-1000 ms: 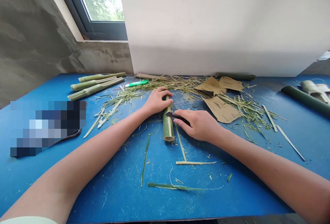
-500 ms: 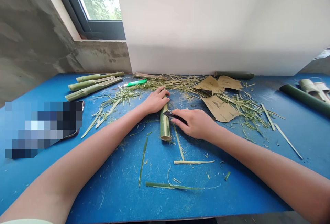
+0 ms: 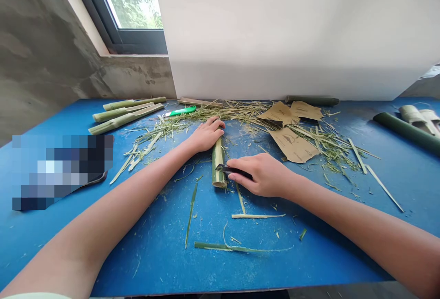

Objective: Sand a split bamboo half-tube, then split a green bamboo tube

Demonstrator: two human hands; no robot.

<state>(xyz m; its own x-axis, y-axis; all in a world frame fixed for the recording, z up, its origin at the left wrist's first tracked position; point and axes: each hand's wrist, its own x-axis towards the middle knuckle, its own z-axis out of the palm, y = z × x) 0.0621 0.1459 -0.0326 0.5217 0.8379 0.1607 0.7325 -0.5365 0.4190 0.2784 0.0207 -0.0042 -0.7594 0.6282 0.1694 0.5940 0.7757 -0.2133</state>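
A short green bamboo tube [image 3: 218,163] lies lengthwise on the blue table, its near end facing me. Pale peeled strips run along its top. My left hand [image 3: 207,135] is closed over the tube's far end and presses it down; that end is mostly hidden under the fingers. In my right hand [image 3: 263,173] is a dark utility knife [image 3: 237,170], gripped from the right side. Its tip rests on or just over the tube near the close end. Thin bamboo strips [image 3: 194,212] and a pale sliver [image 3: 257,216] lie in front of the tube.
Split bamboo pieces [image 3: 127,118] and a green-handled cutter [image 3: 182,111] lie at the back left. Shavings [image 3: 233,111] and sandpaper pieces [image 3: 294,145] spread behind my hands. A dark bamboo tube [image 3: 407,131] lies far right; a blurred-out phone-like object [image 3: 98,177] lies left.
My right hand has drawn the knife toward me along the bamboo tube, from its middle to near its close end. My left hand and the tube have shifted slightly left.
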